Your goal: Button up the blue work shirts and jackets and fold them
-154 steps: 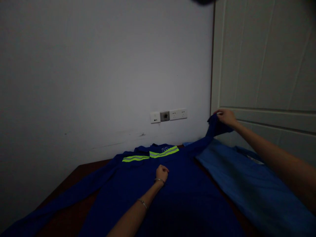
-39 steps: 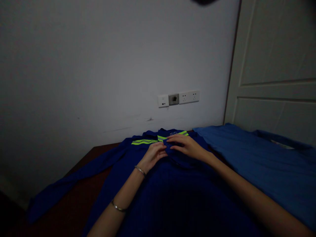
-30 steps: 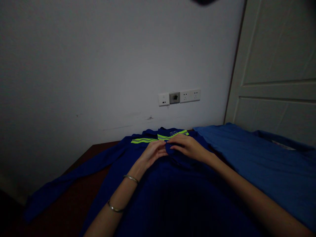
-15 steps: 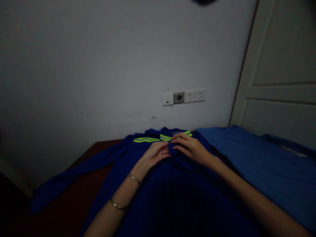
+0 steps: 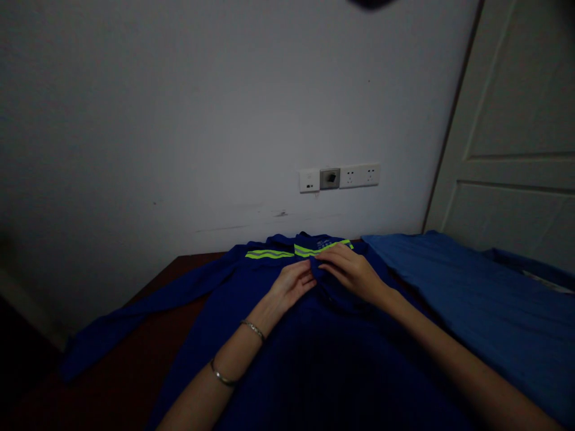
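Observation:
A dark blue work jacket [image 5: 309, 353] with neon yellow reflective stripes [image 5: 269, 254] lies flat on a dark brown table [image 5: 135, 377]. One sleeve [image 5: 148, 305] stretches out to the left. The other sleeve is folded in over the chest, and its cuff [image 5: 320, 274] sits between my two hands. My left hand [image 5: 293, 284] pinches the cuff from the left, fingers curled. From the right, my right hand [image 5: 353, 269] rests on the same cuff with its fingers closed on the fabric. Two bracelets circle my left forearm.
A lighter blue garment [image 5: 471, 299] lies spread on the right side of the table. A white wall with a row of sockets [image 5: 339, 177] stands behind the table. A white panelled door [image 5: 516, 149] fills the right.
Five seconds ago my right hand held the sleeve end up at the far right; it now lies folded onto the chest with both hands on it. In the last second only the view drifted.

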`<state>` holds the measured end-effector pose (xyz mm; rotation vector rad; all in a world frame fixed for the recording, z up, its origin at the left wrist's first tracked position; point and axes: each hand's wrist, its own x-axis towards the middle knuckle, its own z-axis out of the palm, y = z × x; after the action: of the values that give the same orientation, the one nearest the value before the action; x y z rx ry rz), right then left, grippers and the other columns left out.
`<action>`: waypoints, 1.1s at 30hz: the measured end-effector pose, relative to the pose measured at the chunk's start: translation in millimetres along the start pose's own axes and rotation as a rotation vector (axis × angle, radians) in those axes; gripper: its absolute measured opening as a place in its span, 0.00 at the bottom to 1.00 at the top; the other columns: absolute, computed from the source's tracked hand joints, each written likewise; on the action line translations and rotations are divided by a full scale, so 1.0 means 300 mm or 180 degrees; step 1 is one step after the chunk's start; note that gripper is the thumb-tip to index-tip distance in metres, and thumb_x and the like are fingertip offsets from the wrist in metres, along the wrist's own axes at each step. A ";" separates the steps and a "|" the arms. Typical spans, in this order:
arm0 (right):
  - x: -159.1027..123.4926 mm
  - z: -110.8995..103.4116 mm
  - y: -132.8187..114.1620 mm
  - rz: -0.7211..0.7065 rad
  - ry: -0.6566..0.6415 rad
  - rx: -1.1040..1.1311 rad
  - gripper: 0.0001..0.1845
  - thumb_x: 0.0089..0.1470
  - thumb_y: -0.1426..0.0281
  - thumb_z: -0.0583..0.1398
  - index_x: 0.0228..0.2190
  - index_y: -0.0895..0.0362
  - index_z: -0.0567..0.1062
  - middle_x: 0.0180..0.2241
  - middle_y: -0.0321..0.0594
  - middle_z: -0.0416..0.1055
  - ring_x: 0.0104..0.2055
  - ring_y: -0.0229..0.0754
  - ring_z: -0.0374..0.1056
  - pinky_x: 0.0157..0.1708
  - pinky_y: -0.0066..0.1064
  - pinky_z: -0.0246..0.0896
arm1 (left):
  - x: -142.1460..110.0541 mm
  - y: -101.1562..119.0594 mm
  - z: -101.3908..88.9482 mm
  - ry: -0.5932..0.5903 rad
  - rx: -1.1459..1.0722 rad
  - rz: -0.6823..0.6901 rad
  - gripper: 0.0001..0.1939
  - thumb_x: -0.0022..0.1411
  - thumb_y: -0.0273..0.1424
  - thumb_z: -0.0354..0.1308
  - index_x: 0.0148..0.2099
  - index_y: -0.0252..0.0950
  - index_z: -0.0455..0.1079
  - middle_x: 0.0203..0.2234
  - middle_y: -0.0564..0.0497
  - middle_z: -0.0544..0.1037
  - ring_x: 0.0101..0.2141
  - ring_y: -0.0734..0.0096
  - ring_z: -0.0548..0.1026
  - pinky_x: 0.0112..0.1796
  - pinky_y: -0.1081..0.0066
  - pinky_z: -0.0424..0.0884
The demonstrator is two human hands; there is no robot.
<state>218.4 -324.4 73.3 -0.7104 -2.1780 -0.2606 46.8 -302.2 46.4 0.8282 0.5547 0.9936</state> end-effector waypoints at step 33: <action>0.007 -0.001 -0.002 0.0676 -0.0048 0.0632 0.07 0.49 0.66 0.59 0.30 0.55 0.75 0.30 0.40 0.71 0.36 0.41 0.66 0.38 0.36 0.63 | -0.015 0.029 0.007 0.0610 0.0542 0.0857 0.11 0.39 0.28 0.66 0.29 0.31 0.71 0.24 0.53 0.71 0.28 0.76 0.69 0.30 0.74 0.67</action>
<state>217.3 -324.3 75.1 -0.8232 -2.0862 0.0705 42.1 -304.4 54.9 0.9826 0.7115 1.2945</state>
